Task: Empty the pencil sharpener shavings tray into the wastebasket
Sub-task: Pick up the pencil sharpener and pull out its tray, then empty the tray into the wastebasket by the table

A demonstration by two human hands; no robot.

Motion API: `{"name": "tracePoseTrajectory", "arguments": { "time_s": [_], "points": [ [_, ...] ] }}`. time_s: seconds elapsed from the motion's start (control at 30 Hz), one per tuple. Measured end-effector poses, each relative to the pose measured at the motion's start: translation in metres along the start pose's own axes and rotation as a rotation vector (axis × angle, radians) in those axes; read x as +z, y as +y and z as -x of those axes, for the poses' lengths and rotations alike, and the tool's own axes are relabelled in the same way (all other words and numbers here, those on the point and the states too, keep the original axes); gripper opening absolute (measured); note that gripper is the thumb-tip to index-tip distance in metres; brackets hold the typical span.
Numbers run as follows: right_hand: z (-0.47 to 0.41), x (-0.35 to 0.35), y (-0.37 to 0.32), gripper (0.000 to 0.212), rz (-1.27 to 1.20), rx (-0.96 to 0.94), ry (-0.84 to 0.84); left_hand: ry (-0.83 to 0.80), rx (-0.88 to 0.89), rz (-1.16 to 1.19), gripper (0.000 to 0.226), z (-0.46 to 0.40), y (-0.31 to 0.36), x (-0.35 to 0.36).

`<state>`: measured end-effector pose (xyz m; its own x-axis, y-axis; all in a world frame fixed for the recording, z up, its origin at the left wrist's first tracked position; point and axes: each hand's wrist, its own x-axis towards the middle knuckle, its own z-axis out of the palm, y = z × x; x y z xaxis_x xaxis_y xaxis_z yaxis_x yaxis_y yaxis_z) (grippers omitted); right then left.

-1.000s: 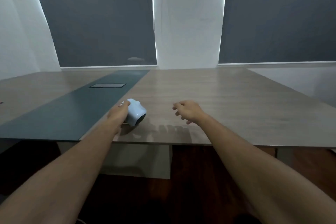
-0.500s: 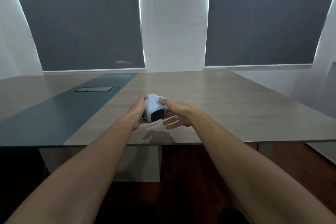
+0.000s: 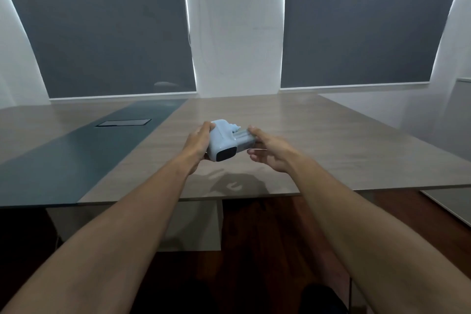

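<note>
A pale blue pencil sharpener [image 3: 219,143] with a dark front panel is held above the wooden table [image 3: 318,140]. My left hand [image 3: 197,144] grips its left side. A translucent grey shavings tray [image 3: 244,142] sticks partway out of its right side. My right hand [image 3: 270,151] pinches the tray's outer end between thumb and forefinger, the other fingers spread below. No wastebasket is in view.
A dark blue-grey strip [image 3: 84,150] runs along the table, with a rectangular cable hatch [image 3: 124,123] set in it. The table's near edge is just below my hands, over a dark wooden floor [image 3: 267,232]. Grey blinds [image 3: 356,20] cover the windows behind.
My left hand lifted the sharpener off the table. My right hand came in, took hold on its right side, and the tray has slid partway out to the right.
</note>
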<state>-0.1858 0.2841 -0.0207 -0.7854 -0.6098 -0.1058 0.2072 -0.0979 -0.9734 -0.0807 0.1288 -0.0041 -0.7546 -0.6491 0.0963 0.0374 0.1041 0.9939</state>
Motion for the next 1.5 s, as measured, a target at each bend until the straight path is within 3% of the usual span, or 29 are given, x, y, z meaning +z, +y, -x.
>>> {"name": "tracePoseTrajectory", "arguments": {
  "time_s": [0.17,0.37,0.87,1.0,1.17,1.5],
  "points": [
    [0.0,-0.028,-0.002,0.044,-0.076,-0.114,0.084,0.034,0.093,-0.141,0.03,-0.006,-0.008,-0.005],
    [0.006,-0.045,0.006,0.044,0.047,-0.204,0.218,0.204,0.247,-0.425,0.048,-0.007,-0.023,0.002],
    [0.011,-0.058,0.006,0.051,0.184,-0.217,0.207,0.134,0.151,-0.651,0.073,-0.003,-0.033,0.01],
    [0.025,-0.075,-0.007,0.037,0.121,-0.231,0.254,0.185,0.277,-0.753,0.07,0.0,-0.005,0.033],
    [0.051,-0.124,-0.022,0.026,0.138,-0.263,0.367,0.01,0.342,-0.659,0.066,0.01,0.025,0.101],
    [0.162,-0.259,-0.029,0.044,0.305,-0.273,0.656,-0.415,0.266,-0.281,0.043,0.093,-0.003,0.274]
  ]
}}
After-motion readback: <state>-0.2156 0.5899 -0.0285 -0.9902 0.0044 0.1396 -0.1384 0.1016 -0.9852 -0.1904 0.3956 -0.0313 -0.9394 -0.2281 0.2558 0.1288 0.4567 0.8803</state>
